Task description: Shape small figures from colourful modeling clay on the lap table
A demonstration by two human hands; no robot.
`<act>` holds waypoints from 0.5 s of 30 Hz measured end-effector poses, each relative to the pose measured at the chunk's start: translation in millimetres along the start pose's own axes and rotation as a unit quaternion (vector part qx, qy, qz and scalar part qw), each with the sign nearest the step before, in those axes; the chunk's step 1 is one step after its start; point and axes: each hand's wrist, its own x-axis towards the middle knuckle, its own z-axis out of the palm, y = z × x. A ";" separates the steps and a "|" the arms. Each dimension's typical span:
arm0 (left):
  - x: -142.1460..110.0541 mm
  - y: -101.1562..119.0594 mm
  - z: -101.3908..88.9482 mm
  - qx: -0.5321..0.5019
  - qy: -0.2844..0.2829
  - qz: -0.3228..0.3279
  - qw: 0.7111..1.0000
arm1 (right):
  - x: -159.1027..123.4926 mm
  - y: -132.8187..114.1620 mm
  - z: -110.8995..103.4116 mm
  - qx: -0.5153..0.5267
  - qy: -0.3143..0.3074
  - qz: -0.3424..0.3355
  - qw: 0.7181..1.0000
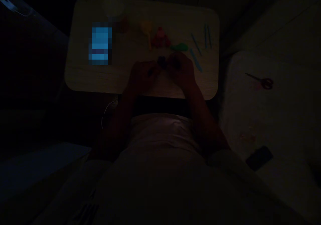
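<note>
The thing between the hands is a small lump [162,62], and in this low light I cannot tell which way it points. Its outline is almost as wide as it is long, so no long axis can be read with certainty.

It is above the near half of the wooden table [112,77]; I cannot tell if it touches the top. Seen from the lump, with twelve o'clock at the far edge, the left hand [143,72] is at eight o'clock and the right hand [182,68] at three o'clock. Both hands have bent fingers, and their tips come close to the lump from two sides. Whether either hand really pinches it, I cannot tell, because the fingers melt into shadow.

The lump looks very dark, nearly black with a little blue, and its edge is uneven; its surface is too dim to describe.

A red shape [161,39] with a rounded top stands out at twelve o'clock, a yellow piece [146,29] at eleven, and a green piece [181,47] between one and two. A light blue tool [196,60] lies slanting at three o'clock, past the right hand.
</note>
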 end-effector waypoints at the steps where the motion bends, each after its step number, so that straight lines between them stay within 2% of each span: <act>1: -0.1 -0.8 -0.1 -0.009 0.006 0.000 1.000 | 0.1 -0.3 -0.3 -0.001 -0.001 0.003 1.000; 8: -0.6 -4.2 0.4 0.002 0.046 -0.008 0.999 | 0.0 1.6 0.2 -0.004 -0.013 0.018 1.000; 15: -0.1 -1.5 0.8 0.007 0.002 0.001 1.000 | 0.0 3.0 2.1 0.014 0.003 0.001 1.000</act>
